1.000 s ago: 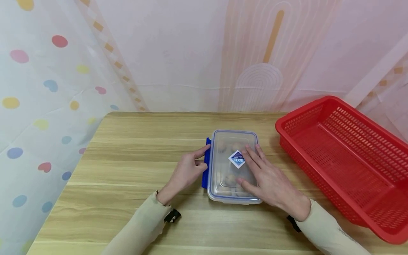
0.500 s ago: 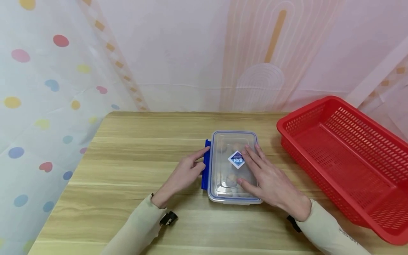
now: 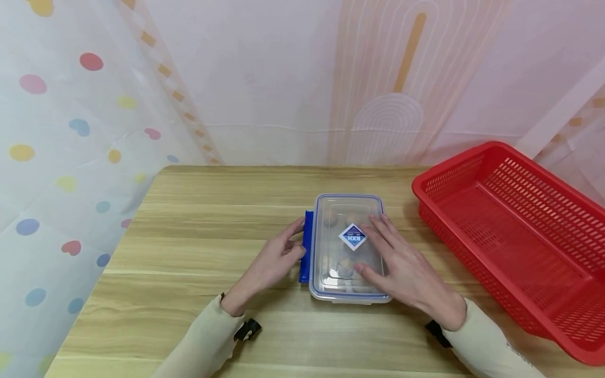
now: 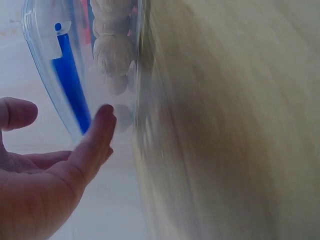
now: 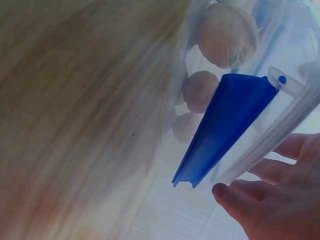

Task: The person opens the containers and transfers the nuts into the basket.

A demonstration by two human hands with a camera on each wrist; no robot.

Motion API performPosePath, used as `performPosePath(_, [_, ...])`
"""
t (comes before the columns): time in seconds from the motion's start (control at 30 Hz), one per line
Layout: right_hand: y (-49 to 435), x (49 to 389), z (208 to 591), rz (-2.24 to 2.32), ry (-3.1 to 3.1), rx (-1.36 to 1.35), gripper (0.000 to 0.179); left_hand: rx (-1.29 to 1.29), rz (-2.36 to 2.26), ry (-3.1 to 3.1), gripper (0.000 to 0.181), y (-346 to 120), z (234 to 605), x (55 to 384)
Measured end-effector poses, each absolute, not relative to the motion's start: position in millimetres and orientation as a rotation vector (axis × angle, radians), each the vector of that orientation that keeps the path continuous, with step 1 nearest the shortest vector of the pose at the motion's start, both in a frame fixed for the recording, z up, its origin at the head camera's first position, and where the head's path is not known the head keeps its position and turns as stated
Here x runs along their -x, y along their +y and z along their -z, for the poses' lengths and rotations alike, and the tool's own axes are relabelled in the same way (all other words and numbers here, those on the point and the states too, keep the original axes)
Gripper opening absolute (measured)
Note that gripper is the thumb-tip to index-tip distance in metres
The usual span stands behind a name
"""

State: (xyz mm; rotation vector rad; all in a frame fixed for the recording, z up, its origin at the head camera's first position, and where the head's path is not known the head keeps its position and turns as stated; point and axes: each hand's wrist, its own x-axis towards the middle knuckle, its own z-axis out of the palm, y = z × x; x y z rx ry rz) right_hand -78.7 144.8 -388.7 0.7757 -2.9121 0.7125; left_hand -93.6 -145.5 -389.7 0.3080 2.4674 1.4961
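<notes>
A clear plastic food container [image 3: 331, 286] with a blue-edged lid and a diamond-shaped label [image 3: 352, 237] lies flat on the wooden table. Through its walls show several round, pale brown things [image 4: 114, 54], wrinkled like walnuts. My left hand [image 3: 271, 260] is beside the blue latch [image 3: 306, 247] on the left side, fingers loosely bent around nothing; whether a fingertip touches the latch I cannot tell. Over the lid's right half my right hand [image 3: 406, 268] spreads its fingers. Another blue latch [image 5: 227, 125], in the right wrist view, sticks outward from the container's side, free of the fingers.
To the right stands a red perforated plastic basket [image 3: 477, 231], set at a slant near the container. The wooden table [image 3: 189, 236] reaches back to a patterned cloth backdrop [image 3: 274, 79].
My left index finger has come off the blue latch's upper end and the hand has drawn slightly left. My right fingers have shifted a little to the right on the lid.
</notes>
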Motion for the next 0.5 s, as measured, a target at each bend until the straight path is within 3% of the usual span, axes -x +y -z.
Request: performPosePath(0.5, [164,74,380,-0.989,-2.967,-0.551,0.076,-0.435,-1.473,2.604,0.064,-142,385,87])
